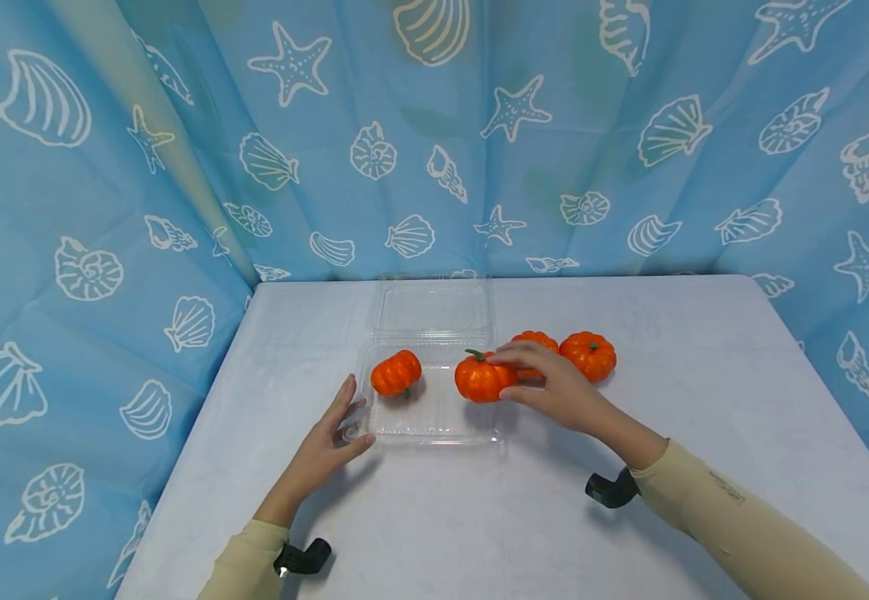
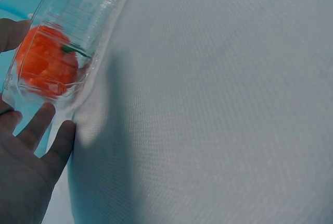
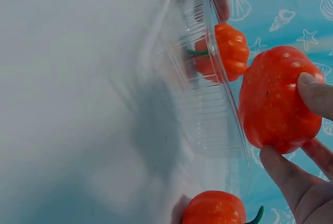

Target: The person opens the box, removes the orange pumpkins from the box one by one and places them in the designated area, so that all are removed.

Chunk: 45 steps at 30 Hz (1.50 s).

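Observation:
In the head view my right hand grips a small orange toy pumpkin with a green stem, holding it over the right half of a clear plastic clamshell box. The right wrist view shows this pumpkin between thumb and fingers, above the box rim. Another pumpkin lies on its side in the box's left half, its stem toward the near side. My left hand is at the box's left edge, fingers spread and nearly straight, with fingertips right at the wall in the left wrist view.
Two more pumpkins, one in plain sight and one partly behind my right hand, sit right of the box. The box's lid lies folded back toward the far table edge. A blue shell-print curtain hangs behind the white table.

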Each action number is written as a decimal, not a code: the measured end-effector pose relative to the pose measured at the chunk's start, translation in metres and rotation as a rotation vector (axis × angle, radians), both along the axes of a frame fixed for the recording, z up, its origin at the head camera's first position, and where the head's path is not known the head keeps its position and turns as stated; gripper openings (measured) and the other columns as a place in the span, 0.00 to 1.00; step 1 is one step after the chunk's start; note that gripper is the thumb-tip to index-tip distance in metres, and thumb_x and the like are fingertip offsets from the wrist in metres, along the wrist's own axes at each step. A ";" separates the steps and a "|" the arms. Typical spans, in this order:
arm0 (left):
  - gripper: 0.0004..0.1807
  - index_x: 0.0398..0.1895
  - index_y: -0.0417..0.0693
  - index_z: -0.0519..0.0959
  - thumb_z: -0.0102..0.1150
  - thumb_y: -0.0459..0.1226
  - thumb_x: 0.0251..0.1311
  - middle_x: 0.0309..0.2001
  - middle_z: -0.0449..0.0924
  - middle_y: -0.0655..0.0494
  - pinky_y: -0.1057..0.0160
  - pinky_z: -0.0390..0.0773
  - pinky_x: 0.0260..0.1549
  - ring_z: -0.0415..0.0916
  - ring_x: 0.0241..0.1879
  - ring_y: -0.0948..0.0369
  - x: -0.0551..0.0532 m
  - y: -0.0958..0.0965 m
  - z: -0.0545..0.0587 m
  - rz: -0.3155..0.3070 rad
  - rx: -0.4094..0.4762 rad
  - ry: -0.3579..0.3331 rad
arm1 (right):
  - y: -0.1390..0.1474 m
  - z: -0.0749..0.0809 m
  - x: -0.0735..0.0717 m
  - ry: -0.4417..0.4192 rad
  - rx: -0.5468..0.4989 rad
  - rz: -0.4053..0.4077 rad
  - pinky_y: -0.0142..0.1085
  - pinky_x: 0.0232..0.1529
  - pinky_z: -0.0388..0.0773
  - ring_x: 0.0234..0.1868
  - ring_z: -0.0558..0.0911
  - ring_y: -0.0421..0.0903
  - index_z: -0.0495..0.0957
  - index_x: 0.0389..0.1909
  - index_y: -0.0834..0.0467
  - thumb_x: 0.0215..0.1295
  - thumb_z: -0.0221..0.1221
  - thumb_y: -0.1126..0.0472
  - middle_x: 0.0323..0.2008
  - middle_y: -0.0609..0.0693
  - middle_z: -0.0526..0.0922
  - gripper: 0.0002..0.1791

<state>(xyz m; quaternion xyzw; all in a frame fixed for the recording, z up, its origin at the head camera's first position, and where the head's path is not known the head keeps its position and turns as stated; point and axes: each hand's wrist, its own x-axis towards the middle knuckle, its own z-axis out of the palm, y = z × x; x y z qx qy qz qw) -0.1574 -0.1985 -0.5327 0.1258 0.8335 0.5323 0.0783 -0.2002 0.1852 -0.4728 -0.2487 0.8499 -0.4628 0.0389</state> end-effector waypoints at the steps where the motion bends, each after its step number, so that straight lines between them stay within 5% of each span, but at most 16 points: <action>1: 0.51 0.83 0.54 0.46 0.68 0.36 0.65 0.83 0.39 0.53 0.38 0.66 0.67 0.58 0.76 0.46 0.000 0.000 0.000 0.001 -0.002 0.001 | 0.001 0.000 0.001 0.005 -0.008 -0.006 0.51 0.57 0.80 0.64 0.77 0.54 0.80 0.62 0.47 0.63 0.71 0.58 0.63 0.50 0.76 0.26; 11: 0.51 0.83 0.54 0.46 0.68 0.37 0.65 0.83 0.39 0.54 0.37 0.65 0.67 0.58 0.76 0.46 0.000 0.001 0.001 0.003 0.003 -0.009 | 0.020 -0.006 0.011 0.010 -0.064 -0.064 0.48 0.56 0.81 0.67 0.73 0.53 0.79 0.62 0.44 0.64 0.70 0.58 0.67 0.48 0.72 0.24; 27: 0.51 0.83 0.54 0.46 0.68 0.37 0.65 0.83 0.39 0.54 0.38 0.65 0.67 0.58 0.76 0.47 -0.001 0.001 0.001 0.001 -0.003 -0.006 | 0.051 -0.020 0.027 0.026 -0.005 -0.155 0.49 0.54 0.82 0.63 0.76 0.56 0.80 0.61 0.51 0.65 0.69 0.58 0.64 0.52 0.74 0.23; 45: 0.51 0.83 0.56 0.47 0.69 0.38 0.64 0.83 0.40 0.55 0.39 0.66 0.67 0.59 0.75 0.47 -0.001 0.000 -0.001 0.018 -0.015 -0.005 | 0.061 -0.056 0.032 0.006 0.040 -0.166 0.54 0.54 0.81 0.64 0.74 0.60 0.81 0.57 0.54 0.60 0.71 0.66 0.65 0.57 0.71 0.24</action>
